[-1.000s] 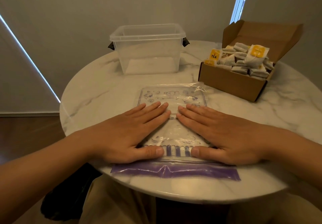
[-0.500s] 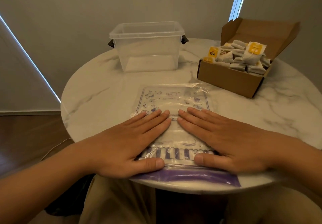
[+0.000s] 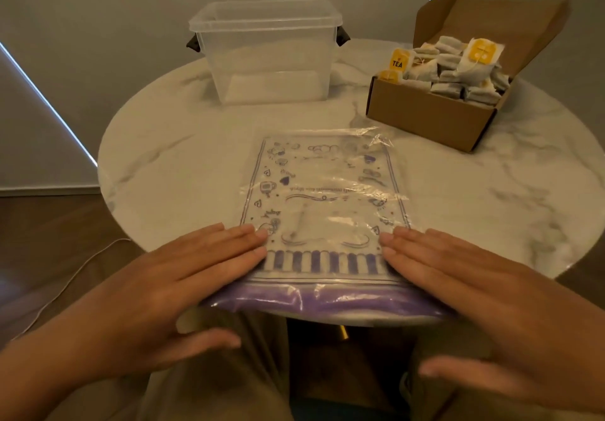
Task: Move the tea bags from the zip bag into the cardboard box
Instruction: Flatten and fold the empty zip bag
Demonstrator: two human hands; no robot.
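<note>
purple-printed zip bag (image 3: 322,204) (brown box (image 3: 435,116))

Glossy crinkled plastic zip bag (image 3: 322,198), matt brown cardboard box (image 3: 435,116), clear plastic tub (image 3: 265,54), polished marble table (image 3: 170,145)

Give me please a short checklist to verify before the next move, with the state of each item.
1. Zip bag emptied: ok, it lies flat and no tea bag shows inside.
2. Tea bags in cardboard box: ok.
3. Box lid open: ok.
4. Pile below the box rim: not ok, it heaps above.
5. Left hand and right hand free: ok, straight fingers rest on the bag.
6. Zip sealed: cannot tell.
</note>
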